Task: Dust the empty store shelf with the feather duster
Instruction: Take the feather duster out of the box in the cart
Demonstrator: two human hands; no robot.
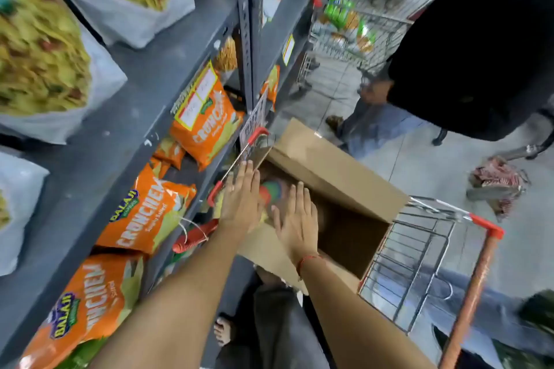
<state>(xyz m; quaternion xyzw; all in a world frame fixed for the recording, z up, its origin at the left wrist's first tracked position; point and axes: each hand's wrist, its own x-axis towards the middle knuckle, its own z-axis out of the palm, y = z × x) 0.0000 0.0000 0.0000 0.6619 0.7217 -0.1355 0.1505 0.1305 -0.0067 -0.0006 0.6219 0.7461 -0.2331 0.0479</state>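
Observation:
Both my hands reach down over an open cardboard box [335,177] that sits in a wire shopping cart [419,252]. My left hand [241,198] is flat with fingers spread above the box's left edge. My right hand [296,219] lies flat, fingers apart, on the box's near flap. Neither hand holds anything. Inside the box a green and red packet [274,190] shows between my hands. A red handle with string [195,238] pokes out by the shelf's edge beneath my left forearm; I cannot tell if it belongs to a duster. No feather duster is clearly in view.
Grey metal shelves [120,129] on the left hold orange snack bags [144,213] and large clear bags of yellow snacks [39,60]. A person in dark clothes [467,48] stands at the right by a second wire cart [374,6]. A cloth [497,183] lies on the floor.

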